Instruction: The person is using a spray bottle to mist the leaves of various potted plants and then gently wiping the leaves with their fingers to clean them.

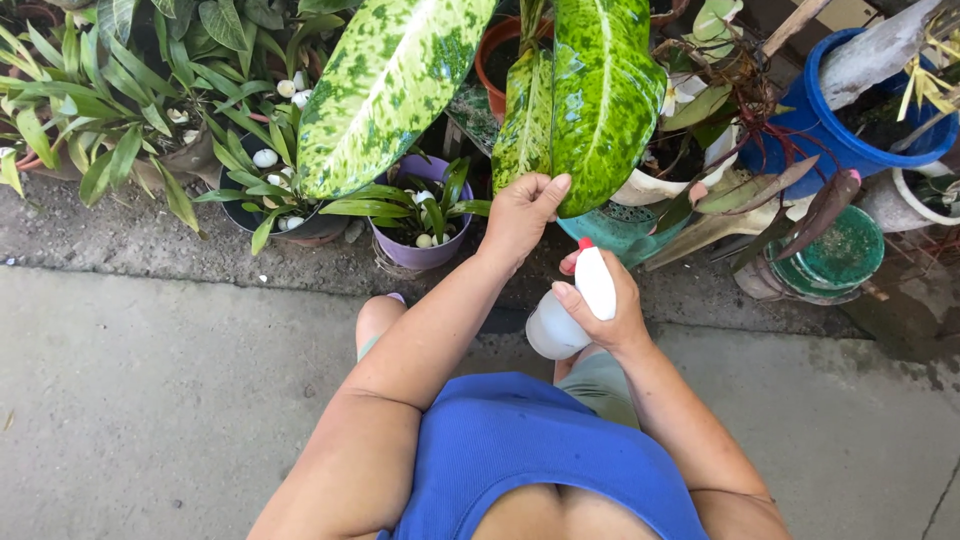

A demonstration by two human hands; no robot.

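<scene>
Currently left hand point(518, 215) pinches the variegated leaf point(600, 100) tip; right hand point(605, 310) grips white spray bottle point(570, 310), nozzle toward leaf, purple pot point(420, 250) nearby.

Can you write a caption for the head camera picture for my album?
Left hand holds a big speckled green leaf while right hand grips a white plastic spray bottle.

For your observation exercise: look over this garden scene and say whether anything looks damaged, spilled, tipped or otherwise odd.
Nothing is plainly spilled or broken. The left hand holds the tip of a mottled green leaf, the right hand holds a white spray bottle. Dried brown leaves droop beside the blue tub.
</scene>
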